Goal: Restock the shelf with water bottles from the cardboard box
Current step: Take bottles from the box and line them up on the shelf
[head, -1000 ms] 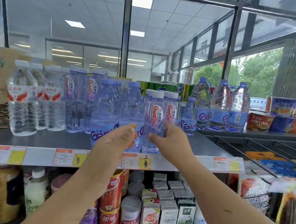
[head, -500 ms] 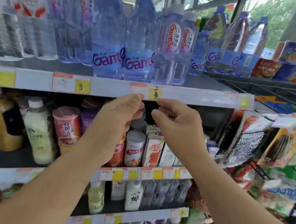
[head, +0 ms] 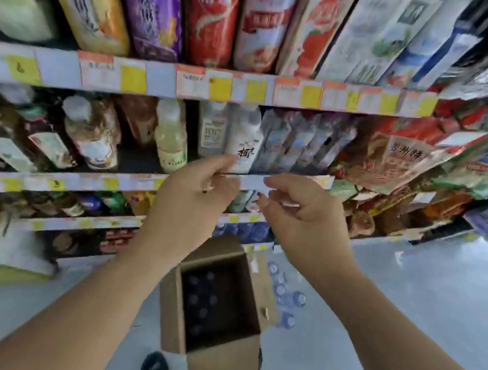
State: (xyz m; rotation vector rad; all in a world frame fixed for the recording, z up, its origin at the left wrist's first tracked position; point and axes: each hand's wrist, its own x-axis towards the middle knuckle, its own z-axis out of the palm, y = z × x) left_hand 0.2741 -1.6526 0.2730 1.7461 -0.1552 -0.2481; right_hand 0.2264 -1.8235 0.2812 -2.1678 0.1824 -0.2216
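Hovering before the drinks shelf, the left hand and right hand are near each other but apart, each with loosely curled fingers gripping nothing. Below them, the open cardboard box stands on the floor with water bottles upright inside, caps showing. A blurred cluster of clear bottles sits just right of the box.

Pale, glossy floor — catching light — runs beneath store shelving edged with yellow price tags.
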